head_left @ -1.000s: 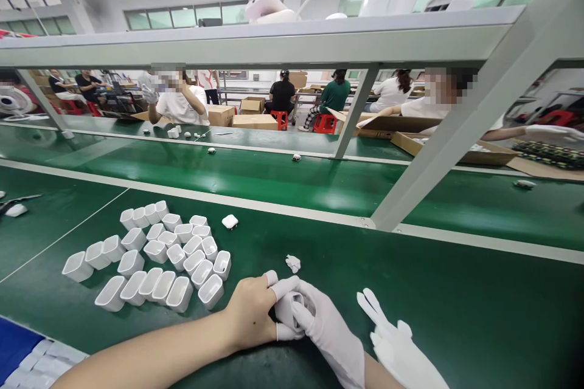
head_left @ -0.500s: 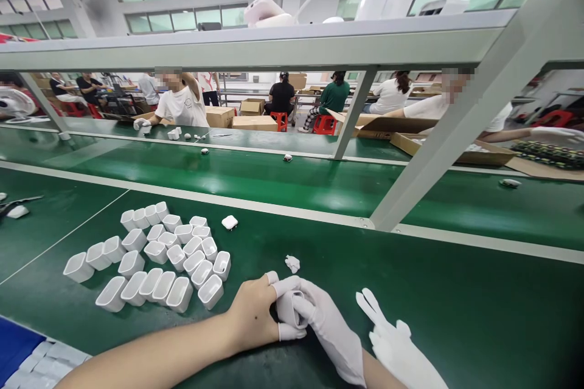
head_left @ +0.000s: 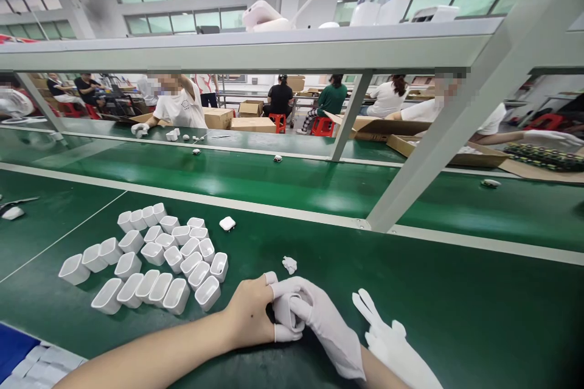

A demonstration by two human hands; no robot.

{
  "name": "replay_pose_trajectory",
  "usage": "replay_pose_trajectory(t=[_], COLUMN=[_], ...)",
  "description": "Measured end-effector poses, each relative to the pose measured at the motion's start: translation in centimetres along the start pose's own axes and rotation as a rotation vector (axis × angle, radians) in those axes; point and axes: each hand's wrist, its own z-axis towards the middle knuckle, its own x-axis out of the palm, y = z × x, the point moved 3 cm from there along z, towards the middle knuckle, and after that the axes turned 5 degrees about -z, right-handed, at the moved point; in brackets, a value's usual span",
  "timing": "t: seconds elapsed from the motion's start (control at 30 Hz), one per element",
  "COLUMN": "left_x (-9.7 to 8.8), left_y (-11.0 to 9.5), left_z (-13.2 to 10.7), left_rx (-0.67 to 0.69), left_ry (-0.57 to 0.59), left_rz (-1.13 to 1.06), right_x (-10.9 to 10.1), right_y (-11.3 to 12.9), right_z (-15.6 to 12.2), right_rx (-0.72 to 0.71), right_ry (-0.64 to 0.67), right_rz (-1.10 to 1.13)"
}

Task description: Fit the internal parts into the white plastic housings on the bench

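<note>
Both hands meet over the green bench around one small white plastic casing (head_left: 283,310). My left hand (head_left: 250,313), bare except for white finger covers, is closed on it from the left. My right hand (head_left: 322,322), in a white glove, wraps it from the right, a finger or thumb at its open end. Part of the casing is hidden by the fingers. To the left stand several white open-topped casings (head_left: 176,295) in loose rows. A crumpled white scrap (head_left: 289,265) lies just beyond my hands.
An empty white glove (head_left: 395,340) lies right of my hands. A small white part (head_left: 227,223) sits behind the casings. Past the bench, a green conveyor belt (head_left: 237,176) carries a few small parts. A slanted metal post (head_left: 424,140) rises on the right. Other people sit beyond.
The view shifts slightly. Small parts on the conveyor have moved left. Both hands keep nearly the same hold on the casing.
</note>
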Motion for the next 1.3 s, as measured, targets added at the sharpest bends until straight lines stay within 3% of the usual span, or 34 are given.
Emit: replay_pose_trajectory(t=[0.33,0.53,0.77,0.83,1.0,1.13,1.3], left_x=[0.3,-0.2,-0.9,-0.8,-0.2,0.2,-0.1], left_y=[0.5,0.3,0.2,0.2,0.6,0.7,0.6], left_z=[0.1,0.2,0.3,0.3,0.1,-0.1,0.0], left_rx=[-0.066,-0.080,-0.075,-0.054,0.005,0.057,0.005], left_ry=[-0.011,-0.008,-0.016,-0.012,0.031,0.058,0.025], left_rz=[-0.228,-0.280,-0.251,-0.247,-0.095,0.001,-0.146], right_x=[0.6,0.0,-0.3,-0.3,0.2,0.8,0.6], right_y=[-1.2,-0.8,-1.0,-1.3,-2.1,-2.1,-2.7], right_z=[0.5,0.5,0.6,0.7,0.0,-0.5,0.3], right_rx=[-0.047,-0.120,-0.159,-0.170,-0.045,-0.064,-0.084], right_ry=[-0.041,0.148,0.258,0.245,0.095,0.047,-0.035], right_rz=[0.041,0.152,0.126,0.098,0.016,-0.060,0.012])
